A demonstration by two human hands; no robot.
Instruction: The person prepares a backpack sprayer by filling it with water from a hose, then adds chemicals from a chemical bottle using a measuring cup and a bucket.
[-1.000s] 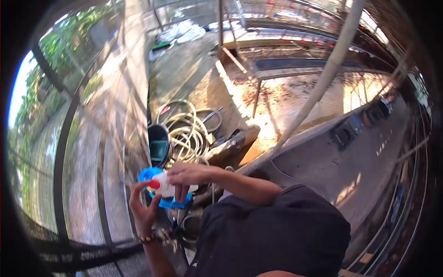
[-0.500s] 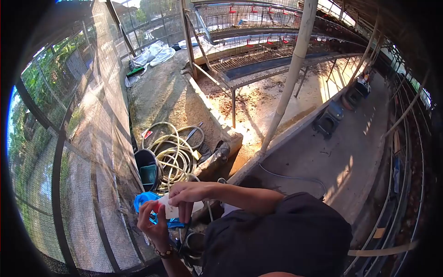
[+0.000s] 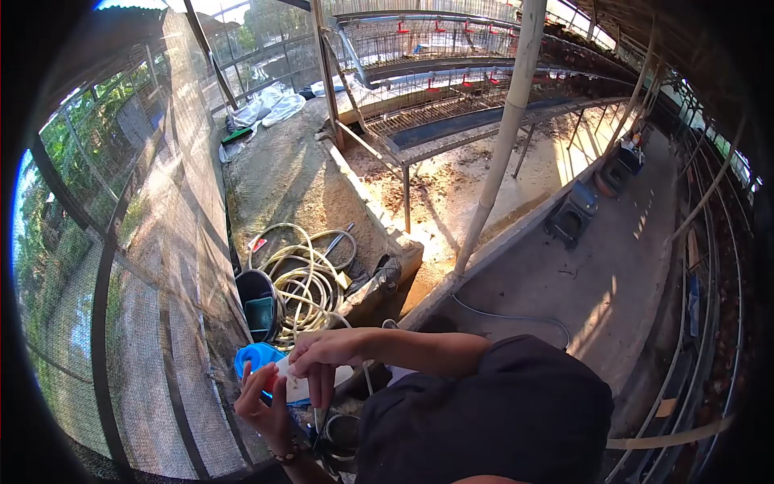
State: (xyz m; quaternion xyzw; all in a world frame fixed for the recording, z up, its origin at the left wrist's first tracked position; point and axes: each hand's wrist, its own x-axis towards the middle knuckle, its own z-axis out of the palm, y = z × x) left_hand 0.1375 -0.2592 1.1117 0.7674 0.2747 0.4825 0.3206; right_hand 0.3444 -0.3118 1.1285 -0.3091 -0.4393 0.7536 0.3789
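A pale, whitish object (image 3: 340, 375) lies under my right hand (image 3: 326, 352), whose fingers are closed on its upper part. My left hand (image 3: 266, 400) is at the left end of that object, with thumb and index finger raised and apart; a small dark reddish bit shows near the fingertips, too small to make out. Beneath both hands is a bright blue thing (image 3: 259, 353), partly hidden by them. A bracelet is on my left wrist.
A coiled yellowish hose (image 3: 302, 278) lies beyond my hands, beside a dark bucket (image 3: 256, 300). A mesh wall (image 3: 161, 266) stands left. Wire cages (image 3: 435, 105) and a slanting pole (image 3: 504, 145) are ahead; a dark machine-like object (image 3: 574, 214) sits on the right walkway.
The fingers of my left hand have come off the red part at the pale object's end and spread. The red part no longer shows clearly. The view has shifted slightly.
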